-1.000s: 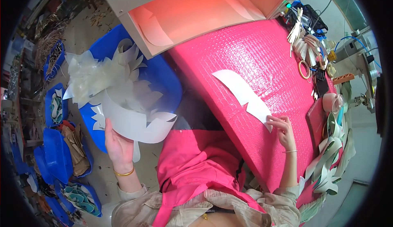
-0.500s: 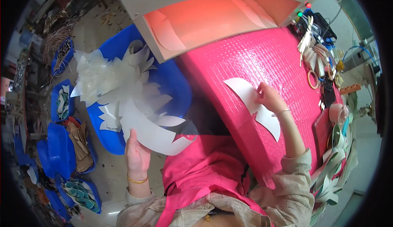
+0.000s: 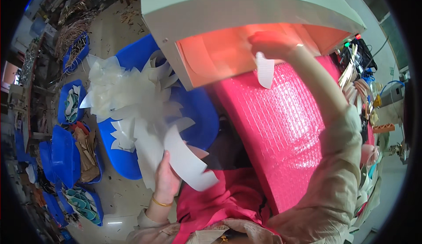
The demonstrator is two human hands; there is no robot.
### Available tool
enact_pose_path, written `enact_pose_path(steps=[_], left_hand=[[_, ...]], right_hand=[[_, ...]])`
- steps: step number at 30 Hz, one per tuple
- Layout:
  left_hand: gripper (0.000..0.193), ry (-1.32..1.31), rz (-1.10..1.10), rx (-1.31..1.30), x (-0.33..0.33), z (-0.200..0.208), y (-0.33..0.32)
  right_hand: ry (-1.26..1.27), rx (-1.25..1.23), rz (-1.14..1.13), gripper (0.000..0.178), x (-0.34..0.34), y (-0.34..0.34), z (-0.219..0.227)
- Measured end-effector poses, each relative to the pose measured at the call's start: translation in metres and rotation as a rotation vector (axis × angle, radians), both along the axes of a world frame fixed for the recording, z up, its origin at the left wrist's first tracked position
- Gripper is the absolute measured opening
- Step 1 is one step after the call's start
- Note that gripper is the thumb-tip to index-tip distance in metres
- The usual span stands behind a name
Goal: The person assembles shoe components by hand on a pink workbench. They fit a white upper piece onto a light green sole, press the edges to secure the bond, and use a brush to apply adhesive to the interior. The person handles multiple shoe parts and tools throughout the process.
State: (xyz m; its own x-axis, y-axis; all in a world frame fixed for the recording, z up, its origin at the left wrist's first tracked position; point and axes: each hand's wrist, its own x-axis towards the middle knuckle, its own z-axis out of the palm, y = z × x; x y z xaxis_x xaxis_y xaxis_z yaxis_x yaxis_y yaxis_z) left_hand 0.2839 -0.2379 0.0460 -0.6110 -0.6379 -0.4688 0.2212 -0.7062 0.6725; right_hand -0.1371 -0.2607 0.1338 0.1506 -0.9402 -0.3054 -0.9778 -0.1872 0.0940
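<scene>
Right hand (image 3: 272, 44) pinching white cut piece (image 3: 265, 70) under heater hood (image 3: 246, 20); left hand (image 3: 166, 178) clamped on curved white sheets (image 3: 184, 160). Best laid flat, fingers clear of heat.

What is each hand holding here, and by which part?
The left hand grips a curved white cut-out sheet at its lower edge. The right hand pinches a small white piece by its top end.

- The left hand (image 3: 167, 180) sits low by the lap, fingers curled closed, wrist straight
- The right hand (image 3: 272, 45) reaches far forward, arm fully extended, fingers pinched together
</scene>
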Motion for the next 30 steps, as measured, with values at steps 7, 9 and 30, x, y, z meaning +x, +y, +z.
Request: enact_pose_path(steps=[7,9,30], left_hand=[[0.049,-0.078,-0.095,0.093,0.004,-0.017,0.016],[0.048,-0.096,-0.101,0.131,0.007,-0.023,0.015],[0.038,-0.339,-0.236,-1.208,-0.194,0.024,-0.054]], right_hand=[[-0.390,-0.420,-0.390,0.023,0.060,-0.083,-0.016],[-0.459,-0.481,-0.441,0.023,0.060,-0.085,-0.019],[-1.530,-0.185,-0.937,0.031,0.053,0.105,-0.002]])
